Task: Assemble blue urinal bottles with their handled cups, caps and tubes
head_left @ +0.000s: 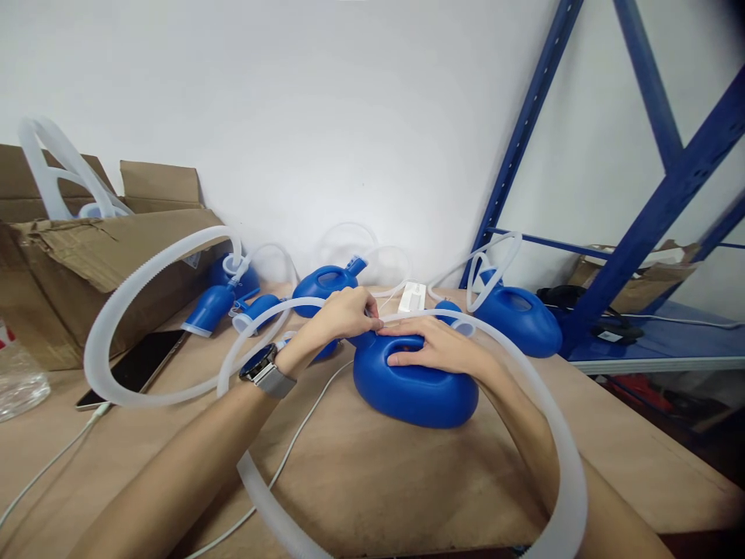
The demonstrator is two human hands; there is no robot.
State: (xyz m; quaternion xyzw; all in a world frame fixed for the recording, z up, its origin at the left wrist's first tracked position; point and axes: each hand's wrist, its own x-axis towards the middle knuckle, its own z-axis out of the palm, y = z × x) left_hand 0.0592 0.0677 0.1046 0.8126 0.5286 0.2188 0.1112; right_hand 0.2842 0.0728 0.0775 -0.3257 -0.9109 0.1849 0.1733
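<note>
A blue plastic urinal bottle (416, 400) with a built-in handle lies on the wooden table in front of me, its neck pointing away to the left. My right hand (434, 345) grips the bottle from above, thumb at the handle opening and fingers reaching toward the neck. At that neck my left hand (349, 314), with a watch on its wrist, closes in a pinch. The fingers cover what they hold there. A translucent ribbed hose (562, 458) loops around both forearms and passes behind the hands, so where its ends join is hidden.
More blue urinal bottles with hoses stand behind, one at centre (314, 283), another at right (521, 322). Blue cups (213, 310) lie left. An open cardboard box (116, 248), a phone (140, 365) on a cable and a plastic bottle (20, 376) sit left. Blue shelving (640, 210) borders the right.
</note>
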